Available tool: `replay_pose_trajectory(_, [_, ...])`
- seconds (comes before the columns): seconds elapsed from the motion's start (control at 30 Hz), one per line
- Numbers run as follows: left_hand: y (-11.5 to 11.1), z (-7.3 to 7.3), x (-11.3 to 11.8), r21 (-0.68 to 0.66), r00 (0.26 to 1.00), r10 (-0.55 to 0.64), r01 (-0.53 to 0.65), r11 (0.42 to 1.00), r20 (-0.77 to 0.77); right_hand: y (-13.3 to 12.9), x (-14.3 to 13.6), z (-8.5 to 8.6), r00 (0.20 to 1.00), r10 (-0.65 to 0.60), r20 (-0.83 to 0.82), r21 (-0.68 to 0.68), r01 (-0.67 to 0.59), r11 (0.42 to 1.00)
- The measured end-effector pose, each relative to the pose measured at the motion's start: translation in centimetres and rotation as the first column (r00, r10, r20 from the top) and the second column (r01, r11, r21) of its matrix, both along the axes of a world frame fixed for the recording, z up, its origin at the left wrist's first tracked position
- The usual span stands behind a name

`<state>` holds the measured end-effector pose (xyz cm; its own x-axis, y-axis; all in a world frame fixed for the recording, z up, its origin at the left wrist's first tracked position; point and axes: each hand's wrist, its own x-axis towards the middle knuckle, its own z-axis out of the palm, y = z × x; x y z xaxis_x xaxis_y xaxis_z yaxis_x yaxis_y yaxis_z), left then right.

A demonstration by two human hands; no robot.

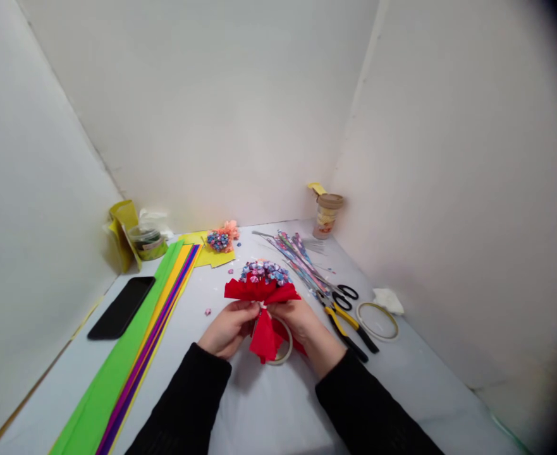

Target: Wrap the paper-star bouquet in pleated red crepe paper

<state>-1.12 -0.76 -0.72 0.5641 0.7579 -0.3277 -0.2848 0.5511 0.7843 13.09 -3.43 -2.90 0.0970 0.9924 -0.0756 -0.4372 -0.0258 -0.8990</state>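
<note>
A small bouquet of blue and purple paper flowers point(266, 272) stands out of a gathered red paper wrap point(259, 289) near the middle of the table. My left hand point(231, 325) pinches the narrow waist of the wrap from the left. From the right, my right hand point(301, 319) closes round the same waist, with its fingertips partly hidden behind the red paper. Something small and white shows at the waist, between the hands. A tape roll point(285, 351) hangs or lies just below, partly covered by the red tail.
Long coloured paper strips point(112, 366) and a black phone point(122, 308) lie at left. Pliers point(347, 325), scissors point(343, 297), another tape ring point(379, 321) and patterned strips point(301, 259) lie at right. A cup point(326, 218) stands behind; finished flowers point(219, 240) rest on yellow paper.
</note>
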Motion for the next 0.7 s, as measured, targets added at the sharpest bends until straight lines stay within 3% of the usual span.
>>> replay_pose_trajectory(0.13, [0.2, -0.6, 0.7, -0.037, 0.987, 0.107, -0.103, 0.994, 0.118, 0.3, -0.2, -0.3, 0.958, -0.225, 0.178, -0.044, 0.236, 0.971])
replay_pose_trajectory(0.27, [0.2, -1.0, 1.2, -0.057, 0.978, 0.174, -0.168, 0.984, 0.118, 0.1, 0.2, -0.1, 0.912, -0.272, 0.308, 0.064, 0.265, 0.962])
replay_pose_trajectory(0.4, [-0.4, -0.4, 1.4, 0.017, 0.978, 0.165, -0.168, 0.986, 0.128, -0.3, 0.7, 0.6, 0.915, -0.159, 0.370, 0.036, 0.156, 0.987])
replay_pose_trajectory(0.53, [-1.0, -0.2, 1.6, 0.089, 0.983, 0.166, -0.172, 0.981, 0.073, -0.6, 0.8, 1.2, 0.949, -0.034, 0.312, -0.098, 0.068, 0.993])
replay_pose_trajectory(0.7, [-1.0, -1.0, 1.6, 0.239, 0.982, 0.176, -0.186, 0.953, 0.061, -0.8, 1.0, 1.2, 0.982, 0.046, 0.182, -0.117, -0.024, 0.993])
